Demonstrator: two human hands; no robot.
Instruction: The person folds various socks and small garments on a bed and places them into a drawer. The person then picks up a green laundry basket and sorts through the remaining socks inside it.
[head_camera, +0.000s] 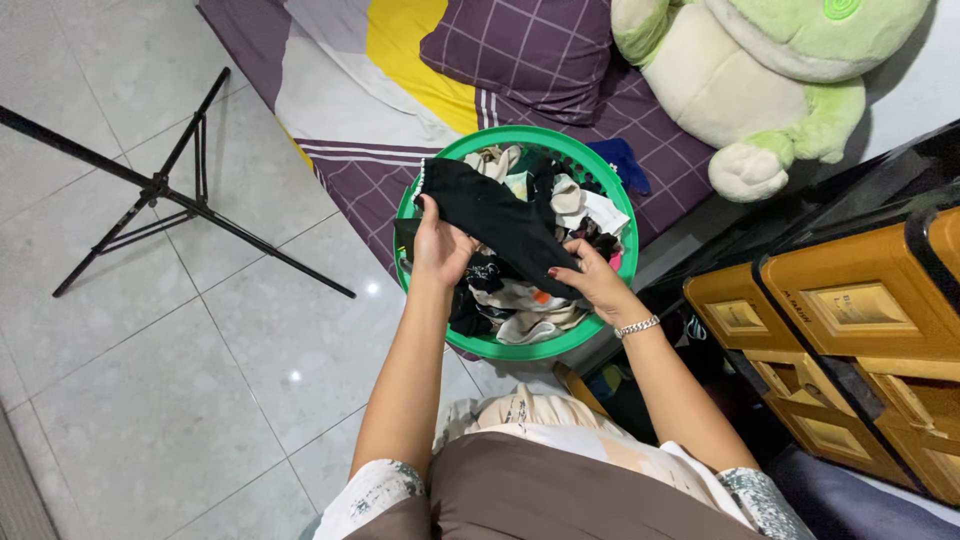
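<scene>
This is a bedroom in a home. A low mattress (360, 150) lies on the pale tiled floor (180, 380), covered with a purple checked sheet, with a matching pillow (520, 50) and a big green plush frog (770, 70) on it. A green laundry basket (600, 190) full of mixed clothes sits at its edge. Yellow plastic drawers (850, 320) stand beside it, and a black tripod (160, 190) stands on the tiles.

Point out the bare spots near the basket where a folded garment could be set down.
Bare tiled floor lies between the tripod and green laundry basket. The bedsheet left of the purple pillow is free. The basket is crammed, and the yellow drawers crowd the right.
</scene>
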